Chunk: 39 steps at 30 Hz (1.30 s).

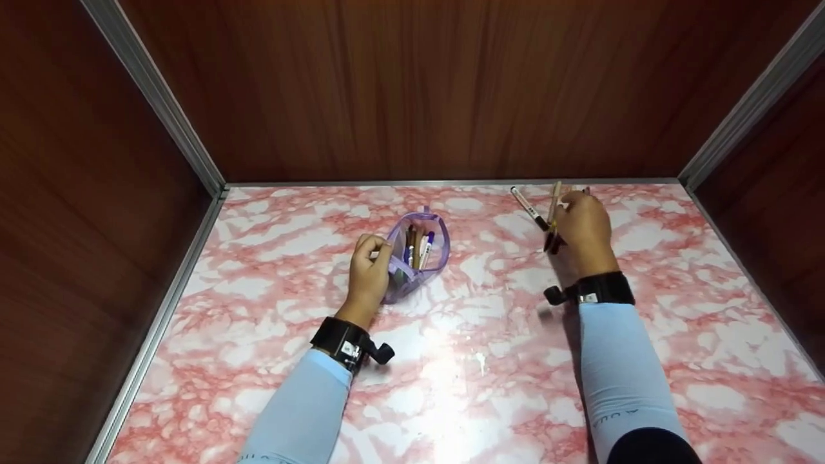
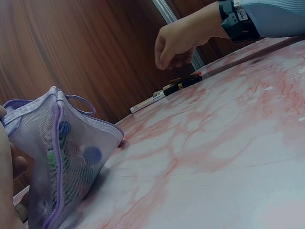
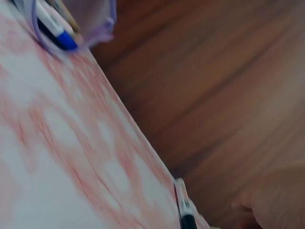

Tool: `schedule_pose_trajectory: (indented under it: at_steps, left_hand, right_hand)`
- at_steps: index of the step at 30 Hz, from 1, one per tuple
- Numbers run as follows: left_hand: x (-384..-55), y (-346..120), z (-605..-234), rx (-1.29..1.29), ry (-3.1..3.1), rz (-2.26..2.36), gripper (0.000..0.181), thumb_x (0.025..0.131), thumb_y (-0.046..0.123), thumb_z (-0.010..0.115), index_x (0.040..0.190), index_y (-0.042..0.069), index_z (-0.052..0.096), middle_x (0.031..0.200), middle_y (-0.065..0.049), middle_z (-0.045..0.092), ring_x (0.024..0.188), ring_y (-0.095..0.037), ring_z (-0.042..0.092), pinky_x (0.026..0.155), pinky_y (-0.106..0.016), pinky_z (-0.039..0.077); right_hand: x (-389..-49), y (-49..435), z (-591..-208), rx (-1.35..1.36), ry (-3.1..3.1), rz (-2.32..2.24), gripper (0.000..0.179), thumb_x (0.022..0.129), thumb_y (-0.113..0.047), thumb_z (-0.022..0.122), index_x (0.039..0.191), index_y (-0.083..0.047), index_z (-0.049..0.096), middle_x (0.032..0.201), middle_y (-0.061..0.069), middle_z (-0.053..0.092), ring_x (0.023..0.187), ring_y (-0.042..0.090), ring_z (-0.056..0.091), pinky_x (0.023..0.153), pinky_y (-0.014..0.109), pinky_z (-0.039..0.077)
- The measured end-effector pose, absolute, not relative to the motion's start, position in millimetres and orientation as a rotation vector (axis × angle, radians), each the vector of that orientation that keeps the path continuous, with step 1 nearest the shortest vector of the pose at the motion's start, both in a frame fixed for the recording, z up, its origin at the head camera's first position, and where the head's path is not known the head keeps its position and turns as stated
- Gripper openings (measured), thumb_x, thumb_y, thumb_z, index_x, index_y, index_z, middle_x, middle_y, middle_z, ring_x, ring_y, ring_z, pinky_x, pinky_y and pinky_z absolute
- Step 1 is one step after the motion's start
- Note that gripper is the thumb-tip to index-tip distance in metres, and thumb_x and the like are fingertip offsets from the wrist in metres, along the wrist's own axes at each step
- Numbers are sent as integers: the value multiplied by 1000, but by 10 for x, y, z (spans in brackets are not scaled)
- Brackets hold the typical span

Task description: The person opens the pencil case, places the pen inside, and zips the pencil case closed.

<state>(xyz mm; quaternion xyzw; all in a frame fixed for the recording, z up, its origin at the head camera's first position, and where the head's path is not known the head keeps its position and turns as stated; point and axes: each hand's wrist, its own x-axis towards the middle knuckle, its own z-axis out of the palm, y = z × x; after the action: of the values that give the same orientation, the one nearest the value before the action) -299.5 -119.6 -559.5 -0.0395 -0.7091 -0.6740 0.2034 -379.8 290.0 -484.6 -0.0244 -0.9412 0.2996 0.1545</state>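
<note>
My left hand [image 1: 368,270] pinches the rim of a purple mesh pencil pouch [image 1: 445,254]. The pouch stands with its mouth open, and several pens and markers [image 1: 419,248] show inside. Coloured caps [image 2: 92,155] show through the mesh in the left wrist view. Over at the back right, my right hand [image 1: 585,222] hangs with bent fingers just above a small group of pens. A white marker with a black cap [image 1: 528,207] lies there beside a tan pen [image 1: 555,198]. In the left wrist view, nothing shows between the right hand's fingers.
Wood-grain panels [image 1: 412,90] with metal edge strips [image 1: 213,174] close off the back and both sides. The tabletop [image 1: 490,361] has a red and white marbled pattern. Black bands with small cameras [image 1: 602,288] circle both wrists.
</note>
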Motion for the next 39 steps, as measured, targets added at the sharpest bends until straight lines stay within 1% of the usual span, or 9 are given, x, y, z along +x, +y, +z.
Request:
schedule_pose_trajectory:
  at_steps: [2,5,8,10,15,19,24,32,39]
  left_hand:
    - [-2991,-1203,-5601,-104,-1973,-1892,18,108,7,66,92,0,68,106,-2,60,107,-16,59,88,-24,55]
    - [-2995,-1207,-5604,-107,-1981,-1893,18,109,8,66,93,0,68,108,-3,60,108,-14,58,89,-25,55]
    - [-2997,-1207,-5598,-115,-1990,-1889,18,109,8,66,93,0,68,108,-3,60,109,-15,58,89,-26,55]
    - [-2988,-1207,-5591,-115,-1995,-1889,18,109,8,66,92,2,68,109,-2,60,109,-15,58,89,-26,55]
    - [-2978,-1209,-5588,-114,-2002,-1889,17,108,8,66,91,4,67,109,-1,60,109,-15,58,89,-26,56]
    - [-2977,-1209,-5589,-120,-2007,-1870,17,108,8,66,92,2,67,108,-2,60,109,-15,58,90,-26,55]
    - [-2982,-1210,-5599,-127,-2007,-1844,18,108,8,67,92,-1,68,106,-2,61,109,-15,59,91,-26,54]
    - [-2984,-1203,-5591,-123,-2001,-1856,18,108,8,67,93,-1,70,107,-4,62,108,-15,59,89,-26,54]
    - [-2987,-1204,-5597,-111,-2006,-1848,18,108,9,67,92,0,69,107,-3,62,107,-13,58,88,-25,54]
  right_hand:
    - [-3801,2975,-4880,-104,-2687,872,34,105,-13,63,131,5,76,117,32,77,111,55,72,99,68,56]
    - [-3801,3066,-4927,-151,-2681,897,33,108,-15,63,130,4,77,128,33,77,119,56,71,102,68,55]
    - [-3807,3139,-4962,-203,-2711,903,37,111,-20,63,135,5,75,138,35,74,126,58,69,107,69,54]
    - [-3818,3178,-4986,-236,-2738,904,41,111,-22,63,139,6,73,141,35,72,129,58,67,109,70,53]
    - [-3831,3229,-5027,-287,-2792,905,45,110,-23,65,142,9,68,142,37,70,130,59,66,111,71,52]
    - [-3826,3240,-5032,-319,-2839,920,46,110,-22,64,144,9,67,144,38,69,130,60,66,111,71,52]
    - [-3833,3221,-5007,-357,-2883,968,48,110,-21,60,149,6,65,148,37,67,134,58,65,114,70,52]
    - [-3838,3188,-5004,-292,-2911,908,46,104,-14,54,143,1,73,146,37,68,132,58,67,111,70,54]
    - [-3851,3160,-5014,-254,-2932,923,49,102,-13,54,146,-5,75,149,36,67,132,58,67,109,69,55]
